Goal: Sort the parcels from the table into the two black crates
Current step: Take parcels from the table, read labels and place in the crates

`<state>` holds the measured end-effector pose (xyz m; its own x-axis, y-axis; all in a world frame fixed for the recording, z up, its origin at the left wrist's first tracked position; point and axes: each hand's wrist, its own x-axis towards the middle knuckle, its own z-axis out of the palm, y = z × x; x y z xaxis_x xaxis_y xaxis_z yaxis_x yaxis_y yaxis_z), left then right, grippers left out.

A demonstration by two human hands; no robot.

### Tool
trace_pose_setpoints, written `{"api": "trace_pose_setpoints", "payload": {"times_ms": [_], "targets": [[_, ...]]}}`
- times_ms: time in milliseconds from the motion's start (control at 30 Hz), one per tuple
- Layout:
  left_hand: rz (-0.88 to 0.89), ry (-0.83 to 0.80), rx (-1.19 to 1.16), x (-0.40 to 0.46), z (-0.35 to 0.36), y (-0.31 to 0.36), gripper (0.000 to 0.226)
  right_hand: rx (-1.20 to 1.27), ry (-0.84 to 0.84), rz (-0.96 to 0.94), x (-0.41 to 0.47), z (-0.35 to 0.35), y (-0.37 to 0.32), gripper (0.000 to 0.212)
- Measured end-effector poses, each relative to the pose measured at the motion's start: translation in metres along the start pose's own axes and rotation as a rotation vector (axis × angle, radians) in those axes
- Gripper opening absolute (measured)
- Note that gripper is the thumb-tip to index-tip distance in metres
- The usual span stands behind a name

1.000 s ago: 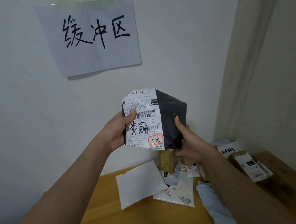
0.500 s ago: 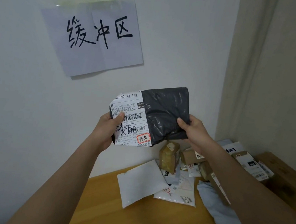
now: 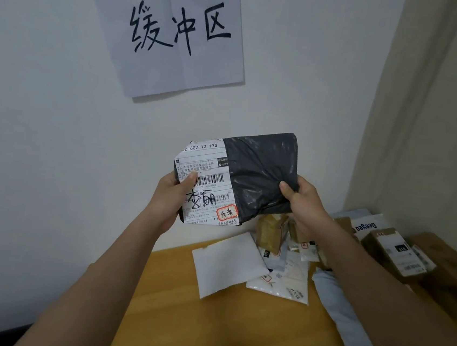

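Observation:
I hold a black plastic parcel [image 3: 261,173] up in front of the wall, above the wooden table [image 3: 205,328]. A white shipping label with a barcode and handwritten characters covers its left half. My left hand [image 3: 172,198] grips the labelled left edge, thumb on the label. My right hand [image 3: 300,203] pinches the lower right corner. More parcels lie on the table: a white envelope [image 3: 229,266], a white bag [image 3: 286,286], a grey bag [image 3: 347,323], brown boxes [image 3: 270,232] and a labelled carton [image 3: 393,253]. A dark shape at the bottom left corner [image 3: 1,336] may be a crate.
A paper sign [image 3: 174,34] with large handwritten characters is taped to the white wall. A beige curtain [image 3: 431,109] hangs at the right. The parcels crowd the table's back right corner by the curtain.
The parcel has turned from edge-on to flat facing me, its black half now spread out to the right. Both hands kept their hold and the view has shifted slightly.

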<state>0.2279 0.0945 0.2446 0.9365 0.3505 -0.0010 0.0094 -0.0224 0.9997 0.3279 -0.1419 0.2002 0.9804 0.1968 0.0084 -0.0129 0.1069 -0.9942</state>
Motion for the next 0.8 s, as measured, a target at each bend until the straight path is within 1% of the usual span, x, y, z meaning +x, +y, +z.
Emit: {"api": "trace_pose_setpoints", "payload": {"times_ms": [67, 133, 233, 300, 367, 433, 500, 600, 700, 800], "targets": [[-0.022, 0.023, 0.001, -0.004, -0.008, -0.009, 0.026, -0.004, 0.007, 0.041, -0.002, 0.006, 0.009, 0.019], [-0.061, 0.042, 0.007, -0.008, -0.017, -0.019, 0.025, -0.027, 0.037, 0.09, -0.004, 0.011, 0.02, 0.019], [-0.164, -0.006, 0.041, -0.017, -0.03, -0.039, 0.023, -0.039, 0.068, 0.178, -0.008, 0.02, 0.036, 0.025], [-0.231, -0.059, 0.051, -0.026, -0.037, -0.055, 0.025, -0.039, 0.073, 0.21, -0.012, 0.025, 0.047, 0.019], [-0.263, -0.053, 0.024, -0.034, -0.042, -0.068, 0.027, -0.068, 0.068, 0.233, -0.017, 0.031, 0.057, 0.019], [-0.286, 0.012, -0.017, -0.041, -0.046, -0.077, 0.028, -0.095, 0.041, 0.254, -0.019, 0.037, 0.067, 0.027], [-0.296, 0.077, -0.028, -0.05, -0.051, -0.082, 0.029, -0.108, -0.009, 0.287, -0.019, 0.044, 0.074, 0.026], [-0.285, 0.167, 0.007, -0.063, -0.059, -0.084, 0.029, -0.114, -0.137, 0.356, -0.016, 0.056, 0.078, 0.033], [-0.31, 0.3, 0.036, -0.075, -0.068, -0.088, 0.029, -0.133, -0.26, 0.431, -0.016, 0.069, 0.078, 0.04], [-0.351, 0.377, 0.058, -0.088, -0.073, -0.09, 0.025, -0.17, -0.347, 0.471, -0.015, 0.078, 0.088, 0.041]]}}
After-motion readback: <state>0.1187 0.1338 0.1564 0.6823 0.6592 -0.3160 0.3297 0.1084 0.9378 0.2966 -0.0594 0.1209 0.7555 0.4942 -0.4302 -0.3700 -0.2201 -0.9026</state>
